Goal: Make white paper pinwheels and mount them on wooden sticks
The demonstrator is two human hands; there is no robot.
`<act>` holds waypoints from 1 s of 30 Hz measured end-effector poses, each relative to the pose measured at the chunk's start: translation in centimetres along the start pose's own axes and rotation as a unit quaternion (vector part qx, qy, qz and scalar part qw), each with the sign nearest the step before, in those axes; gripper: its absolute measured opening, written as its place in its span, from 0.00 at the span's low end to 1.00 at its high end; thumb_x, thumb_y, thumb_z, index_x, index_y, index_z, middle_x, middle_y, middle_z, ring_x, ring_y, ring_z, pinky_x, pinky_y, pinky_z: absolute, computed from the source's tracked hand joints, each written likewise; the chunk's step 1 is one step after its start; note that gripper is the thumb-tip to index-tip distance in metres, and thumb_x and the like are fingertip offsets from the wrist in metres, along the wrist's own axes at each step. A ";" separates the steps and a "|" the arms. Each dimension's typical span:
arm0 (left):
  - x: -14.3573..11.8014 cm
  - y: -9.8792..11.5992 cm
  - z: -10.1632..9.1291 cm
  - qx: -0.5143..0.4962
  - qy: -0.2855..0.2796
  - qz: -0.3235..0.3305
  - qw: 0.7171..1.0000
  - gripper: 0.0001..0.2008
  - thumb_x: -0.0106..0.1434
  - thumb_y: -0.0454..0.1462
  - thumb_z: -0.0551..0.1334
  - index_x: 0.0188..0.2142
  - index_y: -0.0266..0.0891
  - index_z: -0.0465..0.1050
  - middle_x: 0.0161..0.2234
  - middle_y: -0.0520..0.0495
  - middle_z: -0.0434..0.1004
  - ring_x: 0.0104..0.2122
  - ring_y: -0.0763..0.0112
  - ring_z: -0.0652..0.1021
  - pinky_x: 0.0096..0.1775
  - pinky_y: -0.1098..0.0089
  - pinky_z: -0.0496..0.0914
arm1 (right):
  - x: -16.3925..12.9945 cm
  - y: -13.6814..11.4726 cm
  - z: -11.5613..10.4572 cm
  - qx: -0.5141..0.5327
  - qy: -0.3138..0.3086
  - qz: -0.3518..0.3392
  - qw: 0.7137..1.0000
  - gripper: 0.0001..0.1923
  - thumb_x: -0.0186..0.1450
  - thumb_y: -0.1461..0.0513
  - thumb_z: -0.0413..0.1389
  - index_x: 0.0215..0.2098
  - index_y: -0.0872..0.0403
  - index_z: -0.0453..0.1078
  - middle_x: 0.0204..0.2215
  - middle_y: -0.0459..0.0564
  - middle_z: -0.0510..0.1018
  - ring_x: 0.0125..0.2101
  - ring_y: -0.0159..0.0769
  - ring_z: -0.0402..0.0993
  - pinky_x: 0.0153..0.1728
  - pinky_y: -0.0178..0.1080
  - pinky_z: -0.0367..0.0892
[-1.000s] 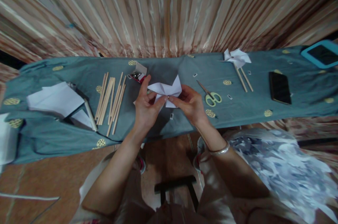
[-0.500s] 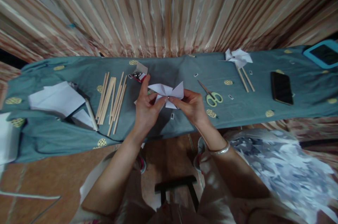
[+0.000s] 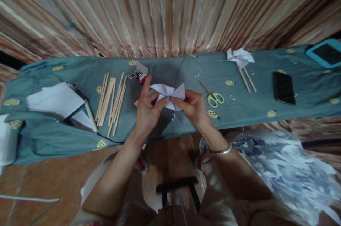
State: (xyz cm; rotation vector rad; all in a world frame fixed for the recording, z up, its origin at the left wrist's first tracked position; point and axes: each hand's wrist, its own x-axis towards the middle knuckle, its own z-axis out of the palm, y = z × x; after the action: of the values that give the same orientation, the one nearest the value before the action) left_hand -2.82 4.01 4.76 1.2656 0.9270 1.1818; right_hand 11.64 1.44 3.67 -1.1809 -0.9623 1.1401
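A white paper pinwheel (image 3: 177, 93) is held above the middle of the table between both hands. My left hand (image 3: 148, 109) pinches it from the left, thumb at the centre and index finger pointing up. From the right, my right hand (image 3: 194, 107) grips it, its thumb also pressed near the centre. A small shiny spot shows between the thumbs; what it is I cannot make out. Just beyond my left hand stands an open small box (image 3: 140, 74) with shiny metal pieces in it. Green-handled scissors (image 3: 213, 96) lie right of my right hand.
Wooden sticks (image 3: 108, 100) lie left of my hands, beside a glue gun (image 3: 91, 116) and white paper sheets (image 3: 55, 100). Finished-looking pinwheels on sticks (image 3: 241, 57), a black phone (image 3: 283, 88) and a blue-framed device (image 3: 326, 54) are at right. A bag of paper pieces (image 3: 287, 172) stands below.
Both hands keep hold of the pinwheel, with the thumbs shifting only slightly at its centre. The view has moved a little; nothing else visibly differs.
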 end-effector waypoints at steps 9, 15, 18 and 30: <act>0.0 -0.1 0.2 0.019 0.008 0.013 1.000 0.47 0.55 0.40 0.71 0.68 0.40 0.47 0.30 0.53 0.79 0.27 0.70 0.78 0.31 0.72 0.72 | -0.1 -0.5 0.2 0.023 0.011 0.014 1.000 0.19 0.46 0.51 0.72 0.29 0.54 0.77 0.24 0.44 0.79 0.25 0.31 0.71 0.28 0.36 0.68; -0.1 -0.1 0.4 0.003 0.039 0.014 0.999 0.45 0.53 0.38 0.72 0.66 0.42 0.52 0.32 0.52 0.80 0.28 0.69 0.79 0.33 0.70 0.74 | -0.1 -0.4 0.2 0.030 0.006 0.018 0.999 0.19 0.46 0.51 0.72 0.30 0.53 0.78 0.26 0.45 0.81 0.27 0.33 0.73 0.31 0.39 0.70; -0.1 -0.3 0.3 0.005 0.042 0.022 0.999 0.45 0.52 0.37 0.72 0.65 0.42 0.53 0.33 0.53 0.80 0.31 0.68 0.80 0.36 0.68 0.75 | -0.1 -0.4 0.1 0.033 0.009 0.021 0.999 0.20 0.45 0.51 0.73 0.31 0.53 0.78 0.28 0.45 0.82 0.28 0.34 0.74 0.32 0.39 0.71; -0.1 -0.4 0.4 0.006 0.036 0.027 0.999 0.44 0.54 0.38 0.72 0.65 0.40 0.51 0.33 0.51 0.80 0.34 0.65 0.82 0.39 0.66 0.75 | 0.0 -0.2 0.0 0.025 -0.006 0.011 1.000 0.17 0.48 0.53 0.71 0.30 0.54 0.77 0.25 0.45 0.80 0.27 0.33 0.73 0.31 0.38 0.69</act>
State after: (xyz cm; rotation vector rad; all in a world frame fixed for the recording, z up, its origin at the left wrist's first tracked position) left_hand -2.37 3.90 4.37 1.2727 0.9589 1.2726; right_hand 11.62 1.45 3.87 -1.1483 -0.9250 1.1838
